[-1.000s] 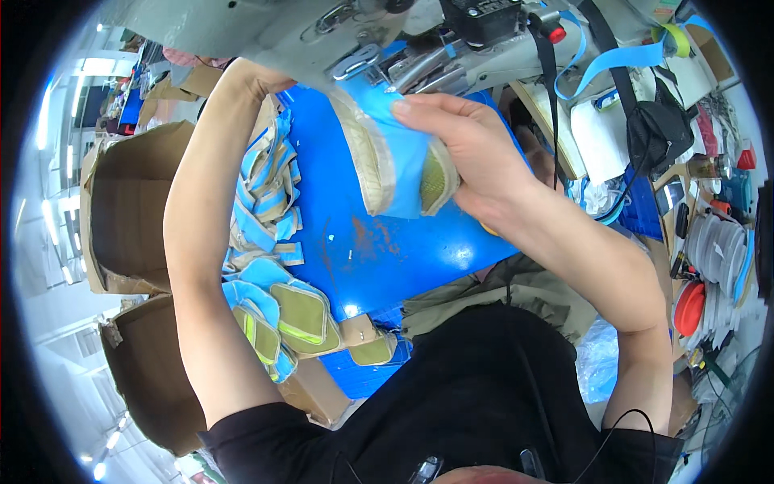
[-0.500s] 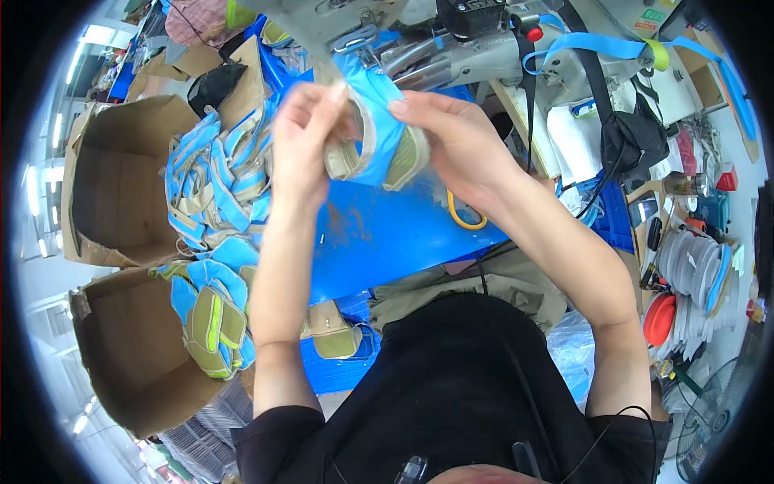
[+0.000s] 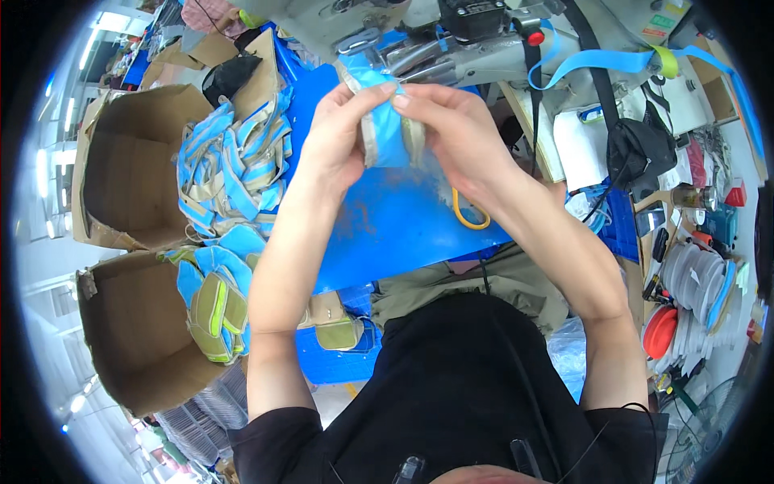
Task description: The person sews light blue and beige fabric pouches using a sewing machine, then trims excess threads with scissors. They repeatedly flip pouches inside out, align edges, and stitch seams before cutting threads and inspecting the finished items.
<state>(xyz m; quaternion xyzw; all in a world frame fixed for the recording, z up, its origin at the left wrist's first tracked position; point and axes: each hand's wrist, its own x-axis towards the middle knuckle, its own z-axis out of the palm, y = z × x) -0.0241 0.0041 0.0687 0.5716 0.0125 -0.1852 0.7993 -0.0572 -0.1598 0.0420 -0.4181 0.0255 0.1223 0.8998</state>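
Note:
Under the sewing machine's metal arm (image 3: 476, 64), I hold a blue fabric piece (image 3: 389, 143) with beige edging and a greenish-beige part. My left hand (image 3: 337, 133) pinches its upper left side. My right hand (image 3: 455, 129) pinches close beside it, so the two thumbs nearly meet. The fabric's lower end hangs down between my palms. Its upper end reaches the machine's presser area, where I cannot tell if it is still under the foot. Just below my right hand, a yellow scissor handle (image 3: 459, 211) lies on the blue tabletop (image 3: 355, 254).
To the left are two open cardboard boxes (image 3: 90, 173), a heap of blue and beige strips (image 3: 234, 177), and green and blue pieces (image 3: 216, 310). A blue ribbon (image 3: 597, 61) loops at upper right, above a black pouch (image 3: 641, 149). Several rolls (image 3: 692, 274) stand far right.
My left hand has moved right, closer to my right hand. The fabric piece, earlier showing a curved open loop, now hangs narrower and straighter between my hands.

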